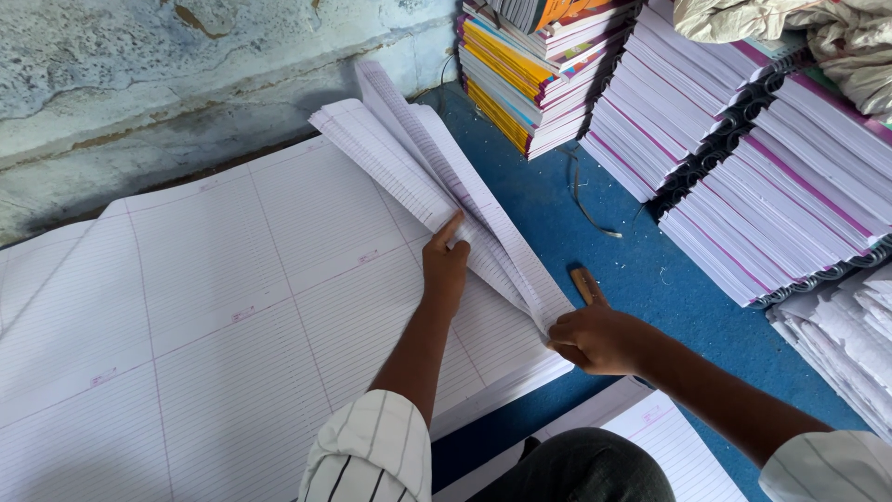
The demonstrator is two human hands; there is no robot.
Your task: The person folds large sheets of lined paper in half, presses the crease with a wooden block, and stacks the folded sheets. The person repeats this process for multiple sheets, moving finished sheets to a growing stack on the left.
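Observation:
A big stack of large ruled paper sheets (214,316) lies flat on the floor in front of me. Its top sheets (423,172) are folded over along the right side into a long doubled strip. My left hand (446,265) presses on the middle of that fold, fingers closed with the index finger pointing along the crease. My right hand (599,336) pinches the near end of the folded sheets and also holds a small flat wooden stick (585,284) that juts out above the knuckles.
Blue floor (604,232) runs along the right. Stacked spiral-bound notebooks (743,158) and colourful books (534,70) stand at the back right. A rough blue wall (186,65) borders the far side. More ruled sheets (664,437) lie near my knee, loose paper (846,335) at far right.

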